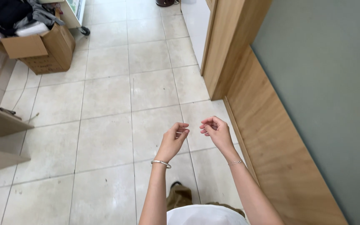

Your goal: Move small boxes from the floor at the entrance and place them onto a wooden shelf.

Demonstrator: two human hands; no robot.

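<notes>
Head view, left hand [173,141]: raised over tiled floor [105,137], fingers curled loosely inward; nothing seen held; silver bangle [161,163] on wrist.
Right hand [216,131]: just at 3 o'clock of left, apart, fingers half-curled; grasp of anything tiny impossible to tell.
Doing it well: judged best kept steady, fingertips close, wrists level.
Surroundings: cardboard box [42,48] of clothes at 10 o'clock; wooden panel [263,137] at 3 o'clock.
Hidden: palms turned away; feet mostly cut off below.
</notes>
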